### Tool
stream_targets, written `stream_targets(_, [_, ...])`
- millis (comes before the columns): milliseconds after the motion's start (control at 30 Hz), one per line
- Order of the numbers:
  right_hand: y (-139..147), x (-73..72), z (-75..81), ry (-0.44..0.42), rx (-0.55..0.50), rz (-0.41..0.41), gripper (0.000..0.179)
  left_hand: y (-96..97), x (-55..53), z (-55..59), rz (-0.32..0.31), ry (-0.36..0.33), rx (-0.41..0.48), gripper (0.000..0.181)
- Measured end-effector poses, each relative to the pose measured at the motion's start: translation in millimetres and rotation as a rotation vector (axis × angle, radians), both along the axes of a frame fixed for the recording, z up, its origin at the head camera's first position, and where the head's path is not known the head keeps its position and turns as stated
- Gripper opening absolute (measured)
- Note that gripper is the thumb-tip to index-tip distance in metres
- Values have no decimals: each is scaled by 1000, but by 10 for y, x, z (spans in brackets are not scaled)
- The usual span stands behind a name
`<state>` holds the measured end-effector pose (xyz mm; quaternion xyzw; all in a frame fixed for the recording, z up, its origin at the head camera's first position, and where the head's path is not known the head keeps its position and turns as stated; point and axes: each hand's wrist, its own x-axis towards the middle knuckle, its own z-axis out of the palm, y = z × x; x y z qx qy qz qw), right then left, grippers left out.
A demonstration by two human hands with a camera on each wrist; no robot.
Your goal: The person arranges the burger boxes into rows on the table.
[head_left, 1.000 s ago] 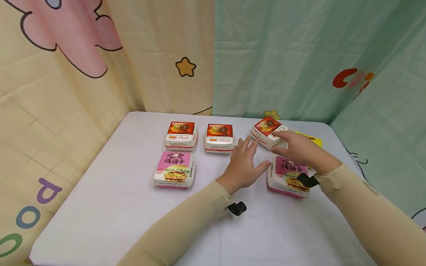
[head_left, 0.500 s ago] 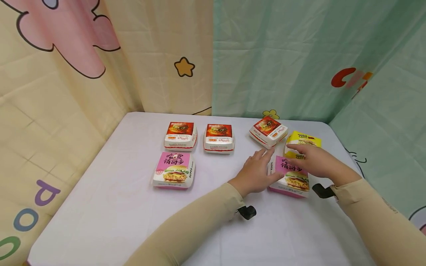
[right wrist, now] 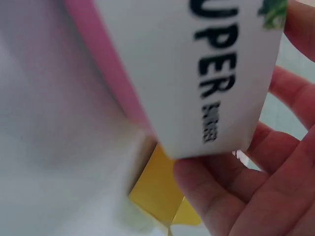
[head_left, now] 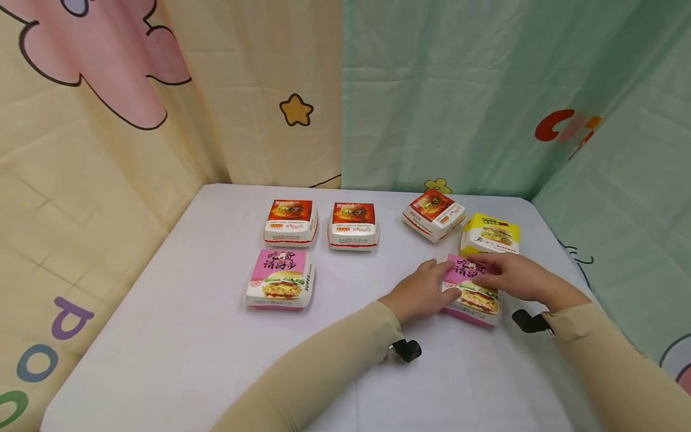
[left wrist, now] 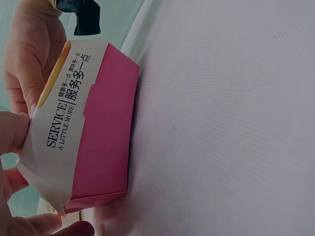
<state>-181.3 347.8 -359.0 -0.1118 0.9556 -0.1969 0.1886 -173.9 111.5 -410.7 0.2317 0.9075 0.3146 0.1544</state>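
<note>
A pink-and-white burger box (head_left: pixel 479 298) with a burger picture on its lid sits at the right of the table, between my two hands. My left hand (head_left: pixel 420 295) grips its left side, thumb near the front and fingers toward the back corner. The right hand (head_left: pixel 522 278) holds its back right part, with the thumb over the lid and fingers along the far edge. In the left wrist view the box (left wrist: pixel 106 132) shows its magenta base low over the white cloth. In the right wrist view fingers (right wrist: pixel 206 191) bend around the box's end.
Directly behind the held box is a yellow burger box (head_left: pixel 492 234). A red-and-white burger box (head_left: pixel 434 215) lies angled beside it. Further left stand two more red-and-white boxes, one box (head_left: pixel 353 227) nearer the middle, and another pink box (head_left: pixel 281 281). Curtains border the table.
My left hand has moved right and closed on the pink burger box's left side. The right hand has come back from the angled red box, past the yellow one, and lowered onto the pink box.
</note>
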Motion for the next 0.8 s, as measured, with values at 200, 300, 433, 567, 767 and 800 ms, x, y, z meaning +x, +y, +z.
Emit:
stream_targets(200, [176, 41, -58, -17, -28, 2, 69, 3, -5, -40, -14, -16, 27, 66])
stream_targets(300, [239, 45, -98, -78, -98, -30, 73, 12, -12, -44, -9, -28, 57, 65])
stream_targets(433, [247, 53, -169, -118, -149, -70, 75, 17, -14, -69, 8, -48, 102, 64])
stream_targets(567, [253, 71, -203, -137, -157, -95, 77, 32, 2, -73, 32, -76, 128, 63])
stream_targets(767, [251, 81, -223, -144, -171, -98, 77, 38, 37, -67, 70, -95, 130, 63])
stream_targets(800, [249, 79, -224, -143, -170, -96, 77, 35, 38, -68, 71, -94, 130, 62])
